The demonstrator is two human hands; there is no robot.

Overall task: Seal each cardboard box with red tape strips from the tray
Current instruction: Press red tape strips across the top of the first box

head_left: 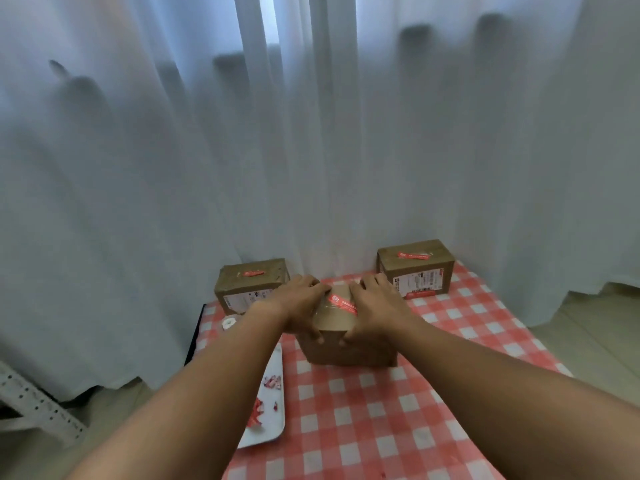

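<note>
A brown cardboard box [349,348] stands in the middle of the checked table. A red tape strip [343,303] lies across its top. My left hand [298,303] and my right hand [377,303] both lie on the box top, one on each side of the strip, fingers over the far edge and thumbs hooked over the near edge. At the back left stands a second box [242,289] with a red strip [252,273] on top. At the back right is a third box [415,268], also with a red strip [414,255]. The white tray [277,427] with red tape pieces [258,412] lies to the left, partly under my left forearm.
A red-and-white checked cloth [381,410] covers the table. A white tape roll [229,322] sits near the left edge by the back-left box. White curtains [311,133] hang close behind the table. A metal rack [34,403] stands at the lower left on the floor.
</note>
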